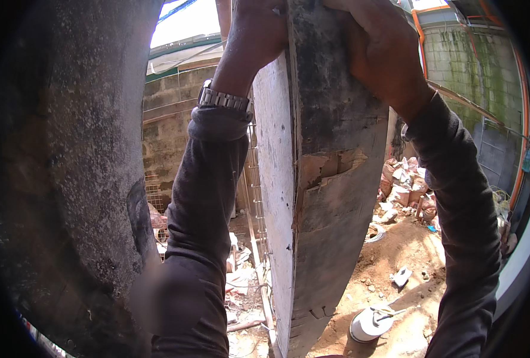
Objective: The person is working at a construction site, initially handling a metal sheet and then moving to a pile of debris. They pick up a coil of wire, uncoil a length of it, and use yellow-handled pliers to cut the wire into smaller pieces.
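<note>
A tall, worn plywood board runs top to bottom before me, its dark face stained and its top veneer torn off in one patch. Bent nails or wires stick out of it near the bottom. My right hand is curled against the upper part of the board at its right side. At the board's left edge is my left hand, with a metal-band watch on the wrist; its fingers are cut off or hidden at the top. A pale, spotted flat surface lies along the board's left edge.
A rough grey concrete-like surface fills the left side, close by. Below are a white bucket, a broken block piece, coiled wire and piled sacks on soil. Rebar and block walls stand behind.
</note>
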The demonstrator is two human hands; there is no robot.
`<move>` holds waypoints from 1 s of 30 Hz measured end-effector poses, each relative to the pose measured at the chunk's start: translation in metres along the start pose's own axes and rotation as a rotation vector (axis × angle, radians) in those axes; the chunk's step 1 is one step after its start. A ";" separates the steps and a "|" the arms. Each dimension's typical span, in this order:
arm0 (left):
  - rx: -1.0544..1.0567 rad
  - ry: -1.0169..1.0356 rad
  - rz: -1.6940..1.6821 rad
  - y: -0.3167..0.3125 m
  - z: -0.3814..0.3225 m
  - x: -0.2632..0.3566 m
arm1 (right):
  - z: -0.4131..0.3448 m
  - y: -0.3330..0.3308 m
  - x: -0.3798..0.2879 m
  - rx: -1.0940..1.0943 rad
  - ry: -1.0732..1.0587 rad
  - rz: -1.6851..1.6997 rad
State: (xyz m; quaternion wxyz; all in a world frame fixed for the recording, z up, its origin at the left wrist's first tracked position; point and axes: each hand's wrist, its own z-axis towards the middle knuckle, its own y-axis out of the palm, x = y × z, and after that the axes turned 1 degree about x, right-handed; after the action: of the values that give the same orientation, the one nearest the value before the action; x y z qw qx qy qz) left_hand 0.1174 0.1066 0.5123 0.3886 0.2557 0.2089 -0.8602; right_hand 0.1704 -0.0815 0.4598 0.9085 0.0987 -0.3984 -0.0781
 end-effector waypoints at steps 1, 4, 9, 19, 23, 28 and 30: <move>-0.017 0.025 -0.007 -0.004 0.003 0.001 | 0.001 0.000 0.000 -0.003 0.033 0.003; -0.021 -0.019 0.160 -0.010 0.008 0.019 | -0.001 0.000 0.003 -0.016 0.053 -0.013; -0.143 0.088 0.387 -0.019 0.020 0.023 | -0.002 -0.002 0.007 -0.048 0.039 -0.013; -0.311 0.321 0.520 -0.024 0.027 0.008 | -0.002 -0.002 0.010 0.052 -0.039 0.060; -0.324 0.140 0.306 -0.024 0.026 0.016 | -0.002 -0.005 0.011 -0.004 -0.022 0.010; -0.242 0.016 0.156 -0.016 0.019 0.011 | -0.003 0.001 0.013 -0.005 -0.027 0.020; -0.209 0.013 0.077 -0.010 0.016 0.004 | -0.004 0.002 0.014 0.009 -0.045 0.033</move>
State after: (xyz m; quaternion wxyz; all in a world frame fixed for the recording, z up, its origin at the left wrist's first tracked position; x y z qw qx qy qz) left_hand 0.1027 0.1013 0.5242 0.4447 0.2270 0.2898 -0.8165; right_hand 0.1831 -0.0821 0.4676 0.9001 0.0945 -0.4206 -0.0634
